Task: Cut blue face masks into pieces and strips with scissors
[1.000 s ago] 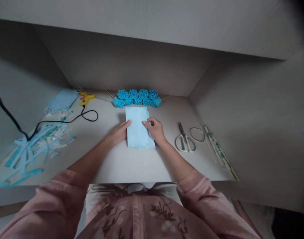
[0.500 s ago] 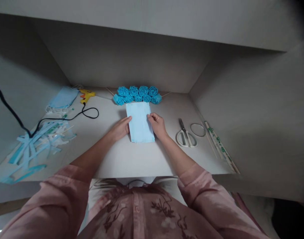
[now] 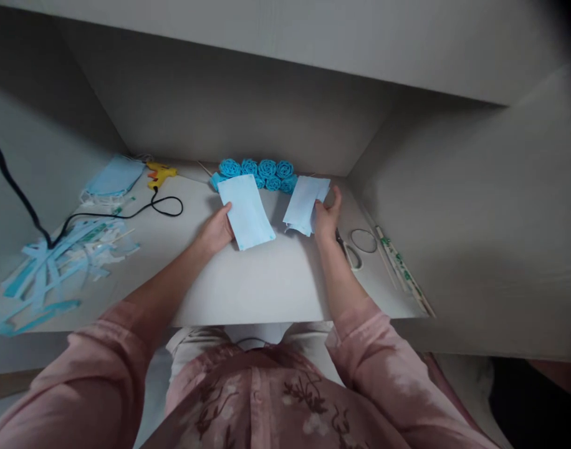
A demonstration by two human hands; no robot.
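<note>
Pale-blue rectangular fabric sheet (image 3: 247, 212): pretty much mid-frame, left hand (image 3: 217, 229) gripping its left edge, thumb on top.
Light-blue layered fabric pieces (image 3: 305, 202): just right of center, pinched by the right hand (image 3: 327, 219), one finger sticking up loose.
Bright-blue crinkled roses (image 3: 267, 168): bunched upper middle, partly hidden behind both.
White-handled metal scissors (image 3: 346, 252): right side, kinda tucked behind the right forearm (image 3: 339, 268).
Yellow glue gun (image 3: 161, 174): upper left, black cord (image 3: 22, 204).
</note>
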